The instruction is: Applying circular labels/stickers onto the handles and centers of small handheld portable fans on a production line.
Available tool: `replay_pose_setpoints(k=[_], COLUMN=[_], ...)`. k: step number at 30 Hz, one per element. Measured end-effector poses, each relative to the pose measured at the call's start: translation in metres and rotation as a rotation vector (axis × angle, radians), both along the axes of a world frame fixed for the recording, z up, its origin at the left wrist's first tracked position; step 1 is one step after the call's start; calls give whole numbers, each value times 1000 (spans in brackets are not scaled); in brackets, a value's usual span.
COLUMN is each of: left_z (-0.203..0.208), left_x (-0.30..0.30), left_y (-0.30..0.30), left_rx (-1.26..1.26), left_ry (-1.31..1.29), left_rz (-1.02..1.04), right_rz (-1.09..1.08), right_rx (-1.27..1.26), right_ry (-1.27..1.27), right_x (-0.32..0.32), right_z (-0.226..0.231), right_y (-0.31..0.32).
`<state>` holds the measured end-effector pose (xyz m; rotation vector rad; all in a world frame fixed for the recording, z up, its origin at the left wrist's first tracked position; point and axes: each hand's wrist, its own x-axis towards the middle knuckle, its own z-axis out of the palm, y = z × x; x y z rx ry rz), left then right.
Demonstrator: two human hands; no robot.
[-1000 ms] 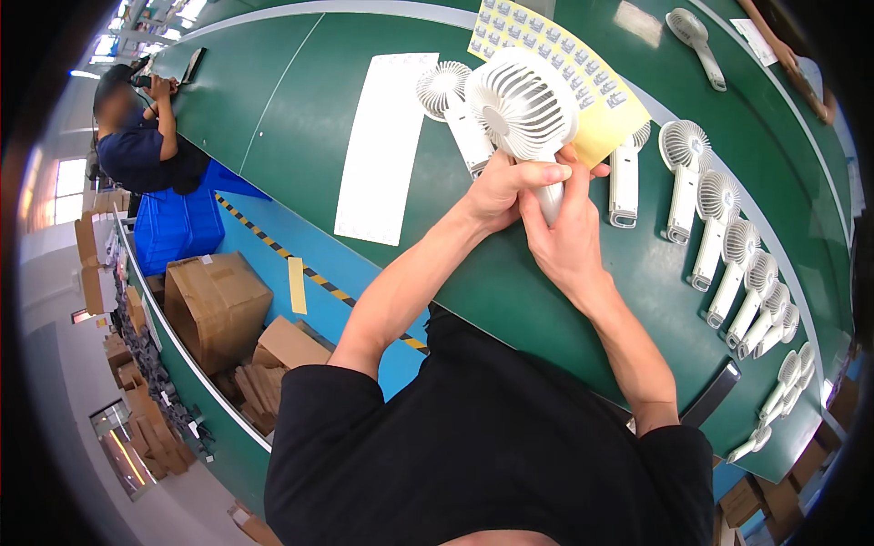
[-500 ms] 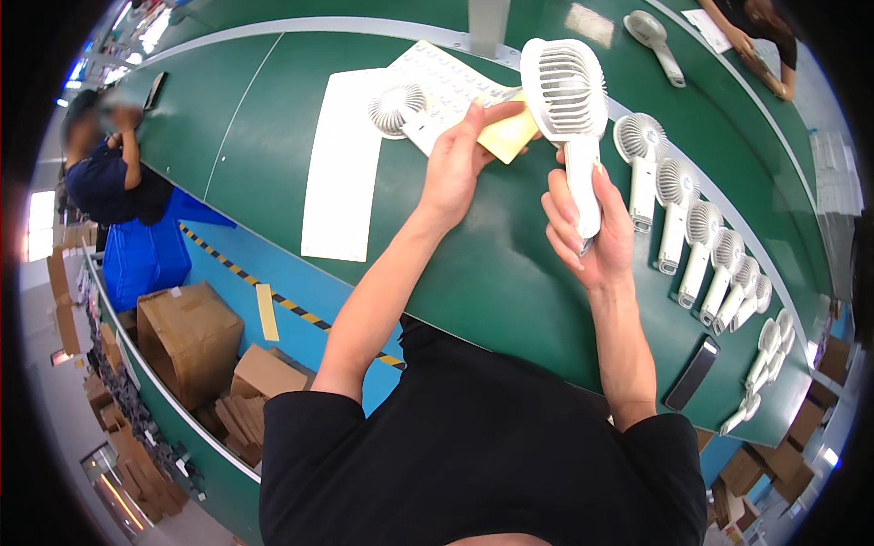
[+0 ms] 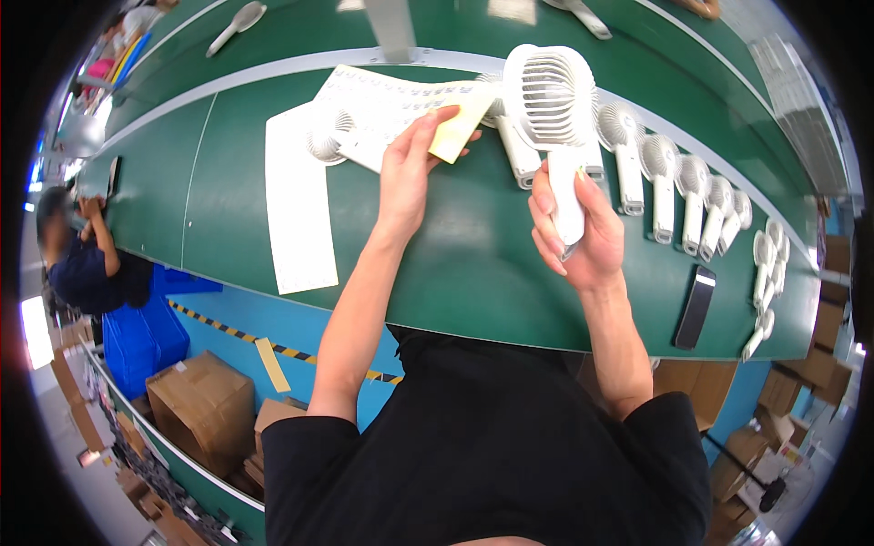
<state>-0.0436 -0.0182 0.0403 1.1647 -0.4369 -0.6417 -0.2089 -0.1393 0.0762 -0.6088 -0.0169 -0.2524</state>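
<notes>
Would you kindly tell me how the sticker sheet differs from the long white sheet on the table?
The sticker sheet bends up in the left hand, while the white sheet lies flat on the green table. The sticker sheet has rows of small labels and a yellow part; the white sheet looks mostly plain. Both are thin.

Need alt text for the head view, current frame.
The right hand holds up a white handheld fan above a green worktable, while the left hand grips a curled label sheet with a yellow back. Similar white fans line the table to the right, near a black phone-like device; a long white sheet lies to the left.
</notes>
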Motion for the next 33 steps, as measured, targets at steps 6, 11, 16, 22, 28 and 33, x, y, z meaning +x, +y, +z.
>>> replay_pose_setpoints(k=[6, 11, 16, 22, 28, 33], left_z=[-21, -26, -23, -24, -32, -37], left_x=[-5, -16, -28, -27, -23, -16], left_y=[-8, -18, -17, -17, -20, -14], left_rx=[55, 193, 219, 231, 227, 209], left_ry=[-111, -122, -129, -170, -140, -167], left_rz=[-24, -38, -63, -59, -40, -62], right_rz=[-383, -952, -1754, -2348, -2279, -2013], right_rx=[-142, -180, -50, 246, 113, -524], right_ry=[316, 569, 488, 626, 660, 857], right_x=[-55, -157, -305, -513, -607, -459], right_z=[4, 7, -17, -97, -104, -36], right_y=[-20, -49, -42, 8, 30, -74])
